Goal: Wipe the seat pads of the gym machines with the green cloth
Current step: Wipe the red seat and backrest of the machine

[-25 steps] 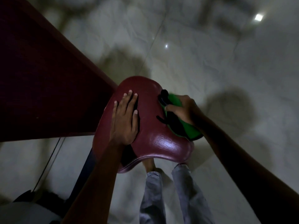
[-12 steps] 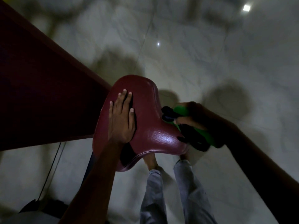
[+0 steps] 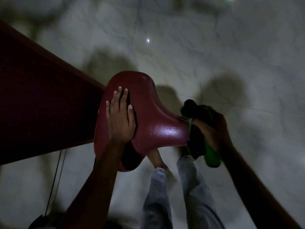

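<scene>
Since a second ago, the right hand [image 3: 212,129] has dragged the green cloth [image 3: 210,146] down to the narrow tip of the seat pad [image 3: 156,128], fingers clamped round it; the left hand [image 3: 121,116] lies flat, fingers straight, on the pad's wide part. Bunched and hanging mostly off the edge, perhaps just touching, the cloth could slip clear and leave the maroon, glossy pad part-wiped.

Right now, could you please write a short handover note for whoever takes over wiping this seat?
Left hand: flat on the maroon seat pad, steadying it.
Right hand: grips the green cloth at the pad's right edge, beside its narrow end.
Done: cannot tell how much is wiped; the narrow end looks shiny.
Left: the area under the left hand, then the other machines' pads.
</scene>
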Motion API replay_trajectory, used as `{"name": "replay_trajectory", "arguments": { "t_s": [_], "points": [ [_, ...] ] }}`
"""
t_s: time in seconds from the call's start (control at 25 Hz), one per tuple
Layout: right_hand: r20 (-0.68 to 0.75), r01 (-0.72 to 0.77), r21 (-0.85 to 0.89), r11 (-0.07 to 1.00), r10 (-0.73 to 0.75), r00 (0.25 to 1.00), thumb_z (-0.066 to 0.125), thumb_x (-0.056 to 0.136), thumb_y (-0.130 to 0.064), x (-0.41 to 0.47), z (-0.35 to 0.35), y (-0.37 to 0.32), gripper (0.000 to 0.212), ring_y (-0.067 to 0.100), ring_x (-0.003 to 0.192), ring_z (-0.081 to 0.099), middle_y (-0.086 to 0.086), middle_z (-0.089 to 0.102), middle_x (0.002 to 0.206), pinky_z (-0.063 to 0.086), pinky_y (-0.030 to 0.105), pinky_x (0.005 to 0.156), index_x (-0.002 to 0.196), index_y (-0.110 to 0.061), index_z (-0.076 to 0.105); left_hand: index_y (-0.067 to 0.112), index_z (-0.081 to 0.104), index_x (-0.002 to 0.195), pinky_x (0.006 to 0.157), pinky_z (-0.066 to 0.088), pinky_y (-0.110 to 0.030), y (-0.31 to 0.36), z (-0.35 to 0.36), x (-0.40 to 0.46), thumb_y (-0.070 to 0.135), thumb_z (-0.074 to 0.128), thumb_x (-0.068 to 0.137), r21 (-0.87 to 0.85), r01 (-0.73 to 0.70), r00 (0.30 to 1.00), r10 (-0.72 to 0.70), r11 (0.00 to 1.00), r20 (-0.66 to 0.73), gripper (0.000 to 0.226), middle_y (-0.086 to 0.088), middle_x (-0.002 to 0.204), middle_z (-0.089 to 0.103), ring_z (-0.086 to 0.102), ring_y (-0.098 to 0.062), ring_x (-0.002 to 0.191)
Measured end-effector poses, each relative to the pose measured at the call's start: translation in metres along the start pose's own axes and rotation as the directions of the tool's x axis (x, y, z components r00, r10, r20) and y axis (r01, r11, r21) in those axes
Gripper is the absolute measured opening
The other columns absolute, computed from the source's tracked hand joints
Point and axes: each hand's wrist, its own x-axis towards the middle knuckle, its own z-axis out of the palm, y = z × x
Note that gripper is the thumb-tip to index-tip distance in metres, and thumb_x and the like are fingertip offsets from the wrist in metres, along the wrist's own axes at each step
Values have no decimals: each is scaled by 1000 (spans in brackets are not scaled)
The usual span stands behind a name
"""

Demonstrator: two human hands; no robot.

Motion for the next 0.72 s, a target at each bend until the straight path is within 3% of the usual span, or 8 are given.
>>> {"name": "replay_trajectory", "arguments": {
  "t_s": [0.08,0.2,0.32,0.48,0.56,0.6,0.64,0.72],
  "points": [
    [-231,-34,150,988,68,970,63,62,-39,-9,11,8,27,14,78,60,5,64,84,46,27,70,84,-22,61,14,31,147,118,6,-42,1,0,0,33,20,97,1,-1,1000,1,1000,1,54,-4,156,25,17,-18,145],
    [-470,-122,257,959,234,851,58,66,-45,-21,32,16,45,19,86,60,8,63,93,48,36,78,96,-12,62,14,31,147,118,6,-42,0,1,-1,33,20,98,-5,5,1000,-5,1000,-1,54,-4,156,25,17,-18,145],
    [-652,-34,244,969,190,734,52,77,-38,-63,68,18,40,30,109,55,12,55,112,42,39,97,111,-17,54,14,32,147,118,8,-44,0,0,-1,32,20,97,-5,10,1000,-10,1000,-7,54,-5,156,26,18,-18,145],
    [-671,-8,439,899,333,663,53,84,-28,-75,93,12,47,31,120,50,13,49,126,40,27,103,125,-7,43,13,32,147,119,8,-43,1,1,-1,32,20,97,9,8,1000,-8,1000,-12,55,-5,156,26,18,-20,145],
    [-660,-42,505,862,418,624,52,82,-33,-79,109,11,55,30,120,50,15,47,131,40,32,104,125,-1,40,14,31,147,118,8,-43,-1,1,-1,32,20,96,15,9,1000,-9,1000,-5,55,-5,156,25,18,-19,145],
    [-644,-75,503,861,431,632,52,81,-37,-84,120,7,62,25,119,51,16,47,132,41,31,103,127,2,37,14,31,147,118,7,-42,-2,2,-1,32,20,96,17,8,1000,-8,1000,-3,55,-5,156,25,18,-19,145],
    [-615,-119,483,868,433,659,52,81,-37,-92,132,1,66,14,114,52,13,48,130,43,21,97,129,4,34,14,31,147,118,7,-42,-1,2,-1,32,20,96,21,6,1000,-6,1000,-3,55,-5,156,25,17,-19,145],
    [-556,-178,404,897,395,731,53,83,-28,-107,152,-4,52,-16,92,48,-6,51,111,34,-2,80,123,0,37,13,29,148,118,5,-41,0,1,-1,32,19,97,22,7,1000,-8,1000,10,55,-5,157,23,16,-19,145]
  ]
}}
